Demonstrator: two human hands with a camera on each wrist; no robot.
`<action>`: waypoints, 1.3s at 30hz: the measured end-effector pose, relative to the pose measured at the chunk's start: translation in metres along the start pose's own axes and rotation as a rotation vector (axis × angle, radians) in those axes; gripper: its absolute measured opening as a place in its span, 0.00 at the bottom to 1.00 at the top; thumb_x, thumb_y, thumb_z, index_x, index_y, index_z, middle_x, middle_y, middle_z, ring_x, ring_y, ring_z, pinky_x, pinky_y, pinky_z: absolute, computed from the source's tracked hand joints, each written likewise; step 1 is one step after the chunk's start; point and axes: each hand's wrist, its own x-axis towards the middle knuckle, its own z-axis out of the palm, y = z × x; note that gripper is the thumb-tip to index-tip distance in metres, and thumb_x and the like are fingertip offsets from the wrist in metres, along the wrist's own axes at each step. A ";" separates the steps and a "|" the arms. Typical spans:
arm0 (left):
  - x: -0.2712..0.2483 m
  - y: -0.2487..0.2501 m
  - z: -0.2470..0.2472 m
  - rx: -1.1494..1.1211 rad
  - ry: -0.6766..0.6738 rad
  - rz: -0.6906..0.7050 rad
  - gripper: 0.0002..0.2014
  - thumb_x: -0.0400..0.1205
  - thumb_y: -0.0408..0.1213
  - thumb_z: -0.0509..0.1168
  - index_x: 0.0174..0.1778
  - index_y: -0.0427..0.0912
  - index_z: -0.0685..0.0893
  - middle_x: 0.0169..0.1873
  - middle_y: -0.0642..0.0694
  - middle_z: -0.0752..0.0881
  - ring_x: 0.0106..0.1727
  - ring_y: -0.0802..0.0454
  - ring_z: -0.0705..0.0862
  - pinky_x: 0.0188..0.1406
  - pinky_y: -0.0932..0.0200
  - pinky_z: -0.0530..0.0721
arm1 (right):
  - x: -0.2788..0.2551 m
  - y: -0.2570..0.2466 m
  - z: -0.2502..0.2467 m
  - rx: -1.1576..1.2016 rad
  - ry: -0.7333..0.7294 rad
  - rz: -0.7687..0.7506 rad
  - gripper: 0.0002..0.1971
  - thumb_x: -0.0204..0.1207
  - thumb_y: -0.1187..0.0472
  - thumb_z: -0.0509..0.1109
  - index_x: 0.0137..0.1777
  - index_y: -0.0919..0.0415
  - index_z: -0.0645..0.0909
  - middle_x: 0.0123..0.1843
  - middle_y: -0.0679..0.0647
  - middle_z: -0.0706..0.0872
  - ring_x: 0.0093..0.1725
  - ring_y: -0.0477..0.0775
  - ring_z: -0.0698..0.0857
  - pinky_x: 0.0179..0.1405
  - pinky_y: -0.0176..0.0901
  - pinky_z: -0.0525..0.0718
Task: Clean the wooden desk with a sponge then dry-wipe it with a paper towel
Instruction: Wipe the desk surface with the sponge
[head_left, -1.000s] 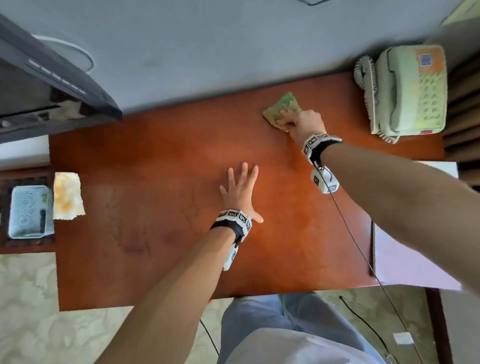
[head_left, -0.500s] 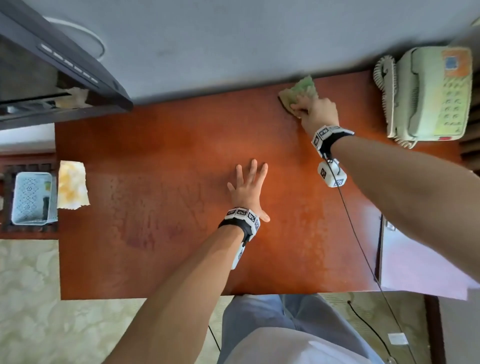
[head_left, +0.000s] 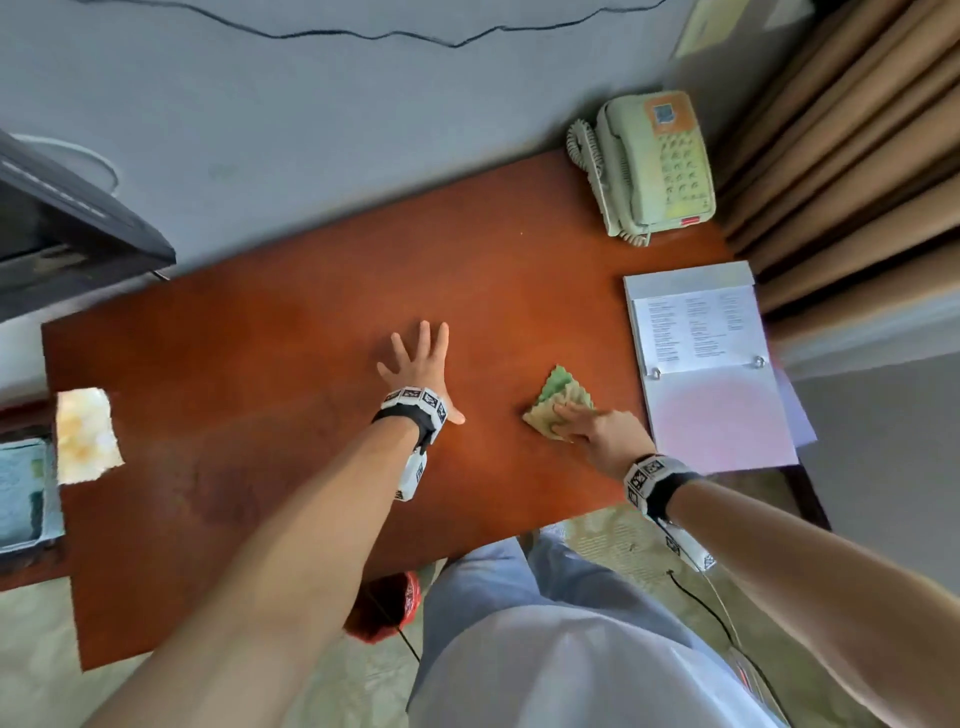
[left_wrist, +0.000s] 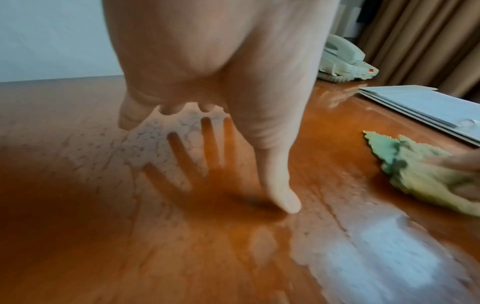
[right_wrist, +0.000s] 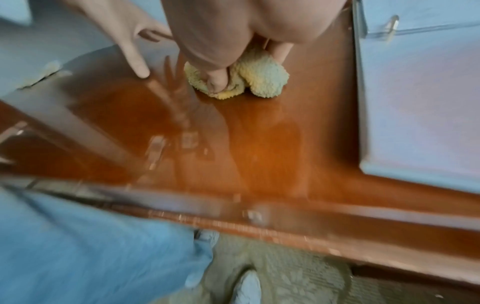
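A reddish wooden desk (head_left: 270, 364) fills the middle of the head view. My right hand (head_left: 597, 431) grips a green and yellow sponge cloth (head_left: 558, 395) and presses it on the desk near its right part, just left of a binder. The right wrist view shows the thumb (right_wrist: 215, 82) curled into the bunched sponge cloth (right_wrist: 259, 76). My left hand (head_left: 418, 364) lies flat on the desk with fingers spread, a hand's width left of the sponge. In the left wrist view its thumb (left_wrist: 283, 191) touches the wet, shiny desk (left_wrist: 103, 226), with the sponge cloth (left_wrist: 415, 170) at right. A paper towel (head_left: 85, 436) lies at the desk's left edge.
A pale telephone (head_left: 652, 166) stands at the back right corner. An open white binder (head_left: 711, 364) lies along the right edge, beside brown curtains (head_left: 857, 156). A dark monitor (head_left: 62, 228) is at the back left, a blue tray (head_left: 23, 493) beyond the left edge. My legs are at the front edge.
My right hand has dragged the sponge from the back edge near the telephone toward the front, beside the binder. The left hand has stayed flat on the desk.
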 end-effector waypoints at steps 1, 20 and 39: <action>-0.004 0.006 0.003 0.013 -0.003 0.024 0.79 0.56 0.54 0.89 0.86 0.60 0.31 0.86 0.55 0.29 0.87 0.32 0.32 0.78 0.16 0.51 | -0.017 0.003 0.005 -0.001 -0.013 -0.046 0.15 0.76 0.54 0.75 0.61 0.36 0.87 0.70 0.38 0.83 0.65 0.45 0.86 0.52 0.48 0.90; 0.063 0.053 -0.041 -0.031 0.026 0.119 0.78 0.56 0.52 0.89 0.87 0.57 0.34 0.87 0.54 0.30 0.87 0.34 0.34 0.75 0.17 0.61 | 0.077 0.016 -0.020 0.144 0.025 0.095 0.14 0.77 0.61 0.73 0.52 0.37 0.91 0.65 0.33 0.84 0.69 0.36 0.80 0.65 0.44 0.83; 0.077 0.055 -0.039 -0.090 0.022 0.102 0.80 0.53 0.51 0.90 0.86 0.64 0.33 0.86 0.57 0.30 0.87 0.31 0.35 0.72 0.13 0.61 | 0.393 0.014 -0.108 -0.045 0.199 0.218 0.13 0.74 0.45 0.71 0.57 0.36 0.89 0.59 0.51 0.90 0.57 0.61 0.87 0.61 0.45 0.83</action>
